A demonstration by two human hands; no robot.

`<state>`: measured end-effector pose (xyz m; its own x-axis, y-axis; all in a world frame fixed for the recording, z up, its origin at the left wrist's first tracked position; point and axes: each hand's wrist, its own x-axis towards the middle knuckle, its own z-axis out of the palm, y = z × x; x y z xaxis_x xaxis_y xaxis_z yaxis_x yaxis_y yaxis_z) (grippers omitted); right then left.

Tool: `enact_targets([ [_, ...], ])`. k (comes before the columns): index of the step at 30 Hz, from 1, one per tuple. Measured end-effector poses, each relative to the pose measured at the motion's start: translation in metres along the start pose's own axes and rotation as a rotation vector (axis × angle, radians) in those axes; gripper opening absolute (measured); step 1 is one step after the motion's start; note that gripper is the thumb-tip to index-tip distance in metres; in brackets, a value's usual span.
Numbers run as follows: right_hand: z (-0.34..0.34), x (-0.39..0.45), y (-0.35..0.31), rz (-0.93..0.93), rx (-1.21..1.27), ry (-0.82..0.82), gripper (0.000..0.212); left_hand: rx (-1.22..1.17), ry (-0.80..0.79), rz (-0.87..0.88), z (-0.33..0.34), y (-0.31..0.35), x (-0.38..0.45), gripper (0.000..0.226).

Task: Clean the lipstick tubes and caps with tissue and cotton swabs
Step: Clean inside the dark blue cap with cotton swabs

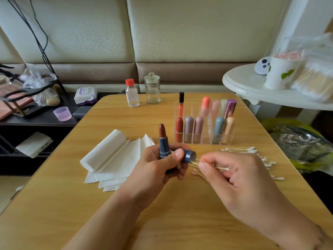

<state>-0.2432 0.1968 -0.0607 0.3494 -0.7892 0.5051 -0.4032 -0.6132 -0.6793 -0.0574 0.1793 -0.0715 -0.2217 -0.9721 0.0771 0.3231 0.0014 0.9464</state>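
My left hand (158,166) grips an open blue lipstick tube (164,145), held upright with its dark red stick raised. The same hand holds the tube's blue cap (189,156), whose open mouth faces right. My right hand (237,175) pinches a cotton swab (195,161), and the swab's tip sits inside the cap's mouth. A pile of loose cotton swabs (259,156) lies on the wooden table (180,204) behind my right hand. Folded white tissue (111,159) lies left of my left hand.
A clear organizer (203,130) with several capped lipsticks stands behind the hands. A red-capped bottle (132,95) and a glass jar (152,89) stand at the table's far edge. A white side table (252,87) carries a paper cup (280,73) at right.
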Motion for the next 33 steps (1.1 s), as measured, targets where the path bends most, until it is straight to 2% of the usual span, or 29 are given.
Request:
enact_targets([
  [3, 0.000, 0.000, -0.004, 0.030, 0.059, 0.042, 0.021, 0.002, -0.022, 0.007, 0.000, 0.000, 0.000, 0.017],
  [6, 0.002, 0.001, -0.006, 0.024, 0.088, 0.191, 0.019, 0.001, -0.056, 0.000, 0.000, 0.001, -0.001, 0.019],
  [10, -0.002, 0.001, -0.004, -0.100, -0.278, 0.217, 0.009, 0.017, -0.063, -0.005, 0.001, 0.002, -0.002, 0.022],
  [13, -0.005, -0.001, -0.006, -0.167, -0.400, 0.196, 0.008, 0.008, -0.053, -0.005, 0.002, 0.004, -0.002, 0.025],
  [23, -0.003, -0.006, -0.014, -0.090, -0.134, 0.172, 0.013, 0.029, -0.045, 0.033, 0.000, 0.006, -0.002, 0.028],
  [30, -0.004, -0.003, -0.009, -0.122, -0.294, 0.211, 0.011, 0.010, -0.051, 0.051, 0.000, 0.005, -0.001, 0.030],
  [33, -0.002, -0.006, -0.008, -0.109, -0.272, 0.185, 0.013, 0.019, -0.037, 0.059, -0.001, 0.004, -0.001, 0.029],
])
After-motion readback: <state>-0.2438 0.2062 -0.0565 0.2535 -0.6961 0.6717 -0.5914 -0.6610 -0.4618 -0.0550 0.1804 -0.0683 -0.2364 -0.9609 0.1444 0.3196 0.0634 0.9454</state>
